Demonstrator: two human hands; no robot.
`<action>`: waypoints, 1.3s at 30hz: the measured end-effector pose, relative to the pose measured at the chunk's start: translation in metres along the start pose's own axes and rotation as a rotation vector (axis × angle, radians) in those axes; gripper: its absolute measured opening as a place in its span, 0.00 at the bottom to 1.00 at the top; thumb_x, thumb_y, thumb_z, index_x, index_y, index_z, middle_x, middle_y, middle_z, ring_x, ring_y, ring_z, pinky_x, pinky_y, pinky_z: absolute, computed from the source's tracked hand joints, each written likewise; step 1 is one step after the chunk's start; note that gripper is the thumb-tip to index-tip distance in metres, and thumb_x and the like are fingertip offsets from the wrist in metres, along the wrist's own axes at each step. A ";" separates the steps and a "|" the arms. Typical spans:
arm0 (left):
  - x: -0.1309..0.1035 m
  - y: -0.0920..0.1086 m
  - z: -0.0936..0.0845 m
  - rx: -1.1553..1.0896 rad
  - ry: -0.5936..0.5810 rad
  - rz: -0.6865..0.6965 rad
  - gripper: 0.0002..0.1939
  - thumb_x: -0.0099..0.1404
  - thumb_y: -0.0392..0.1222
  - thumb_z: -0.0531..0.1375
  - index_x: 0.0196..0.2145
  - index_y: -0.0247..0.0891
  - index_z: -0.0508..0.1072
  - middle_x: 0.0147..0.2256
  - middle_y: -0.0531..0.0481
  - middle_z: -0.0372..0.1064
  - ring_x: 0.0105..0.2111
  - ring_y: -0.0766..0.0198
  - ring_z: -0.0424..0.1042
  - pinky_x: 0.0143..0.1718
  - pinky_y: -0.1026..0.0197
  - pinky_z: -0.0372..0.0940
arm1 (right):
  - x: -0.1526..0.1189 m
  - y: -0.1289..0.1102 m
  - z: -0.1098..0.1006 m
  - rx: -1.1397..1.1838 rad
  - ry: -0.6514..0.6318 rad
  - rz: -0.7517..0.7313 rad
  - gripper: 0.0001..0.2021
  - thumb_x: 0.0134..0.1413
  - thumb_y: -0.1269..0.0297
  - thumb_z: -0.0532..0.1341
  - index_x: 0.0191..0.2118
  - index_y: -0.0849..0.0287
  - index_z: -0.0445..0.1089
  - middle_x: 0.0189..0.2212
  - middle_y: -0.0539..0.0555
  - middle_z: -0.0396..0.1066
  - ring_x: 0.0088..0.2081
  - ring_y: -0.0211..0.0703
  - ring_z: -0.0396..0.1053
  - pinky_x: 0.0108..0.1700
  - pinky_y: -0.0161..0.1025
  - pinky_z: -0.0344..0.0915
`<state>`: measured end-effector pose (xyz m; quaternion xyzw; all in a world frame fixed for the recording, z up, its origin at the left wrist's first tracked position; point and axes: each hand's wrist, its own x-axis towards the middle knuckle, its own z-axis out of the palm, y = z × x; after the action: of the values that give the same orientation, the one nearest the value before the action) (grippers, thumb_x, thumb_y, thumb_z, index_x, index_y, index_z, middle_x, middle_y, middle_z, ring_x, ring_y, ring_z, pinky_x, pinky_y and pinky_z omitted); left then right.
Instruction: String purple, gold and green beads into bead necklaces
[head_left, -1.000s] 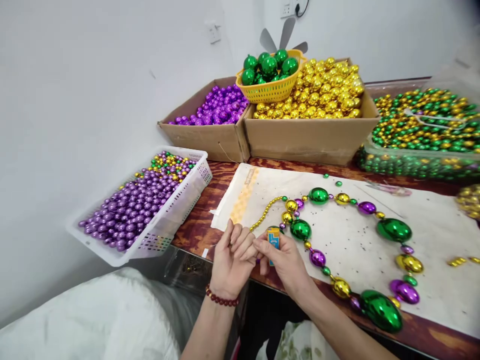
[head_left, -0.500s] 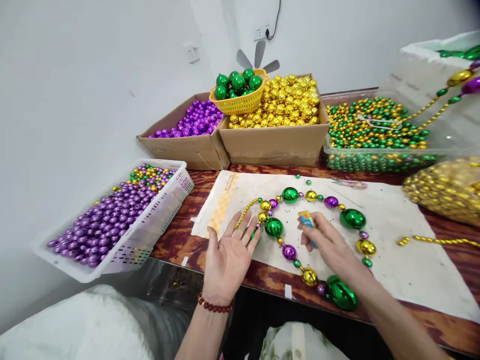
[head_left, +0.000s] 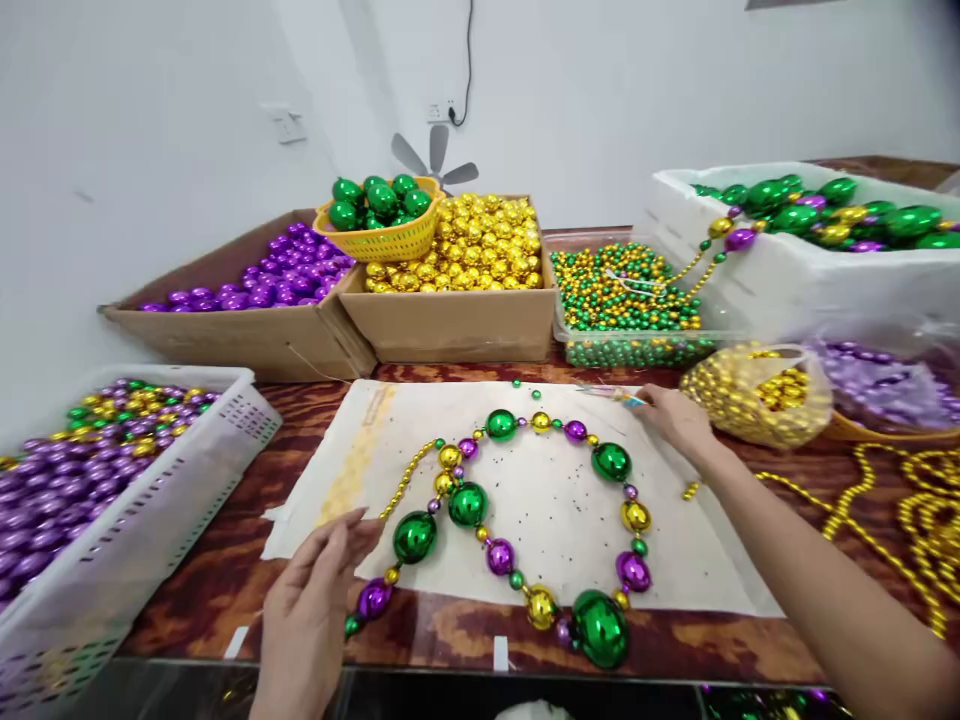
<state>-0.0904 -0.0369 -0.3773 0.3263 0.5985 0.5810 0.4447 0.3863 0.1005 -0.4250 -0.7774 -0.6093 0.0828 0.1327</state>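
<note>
One bead strand (head_left: 468,504): likely light, limp, slick; hold by small beads (head_left: 516,579). Left grip (head_left: 315,590), right grip (head_left: 675,420): cannot tell whether pinching.

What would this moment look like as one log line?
left hand: beside necklace | right hand: at lighter | necklace: looped, mostly on cloth

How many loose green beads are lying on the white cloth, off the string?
2. One green bead sits at the cloth's far edge; the other is slightly nearer, to its right. The right hand could hide more.
</note>
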 end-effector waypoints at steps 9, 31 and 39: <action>0.056 -0.013 -0.038 0.982 -0.128 0.311 0.18 0.63 0.52 0.55 0.44 0.39 0.74 0.44 0.43 0.73 0.46 0.52 0.69 0.50 0.51 0.61 | -0.016 -0.017 -0.003 -0.185 0.060 -0.114 0.13 0.57 0.60 0.59 0.44 0.62 0.73 0.42 0.73 0.71 0.41 0.62 0.68 0.35 0.49 0.56; 0.003 0.086 0.006 0.350 -0.289 0.462 0.06 0.62 0.37 0.60 0.39 0.39 0.73 0.36 0.49 0.70 0.37 0.62 0.68 0.39 0.63 0.61 | -0.123 -0.315 -0.051 0.629 -0.365 -1.233 0.20 0.59 0.67 0.61 0.56 0.58 0.63 0.52 0.56 0.70 0.52 0.46 0.67 0.53 0.43 0.62; -0.005 0.129 0.070 -0.073 -0.172 0.753 0.11 0.63 0.40 0.62 0.44 0.39 0.71 0.45 0.47 0.66 0.44 0.62 0.70 0.49 0.58 0.65 | -0.117 -0.296 -0.182 0.696 -0.196 -0.846 0.13 0.56 0.63 0.57 0.33 0.68 0.75 0.20 0.42 0.68 0.24 0.29 0.70 0.30 0.30 0.60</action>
<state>-0.0407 0.0013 -0.2446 0.5547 0.3760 0.6951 0.2603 0.1369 0.0342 -0.1650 -0.3638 -0.8145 0.2908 0.3460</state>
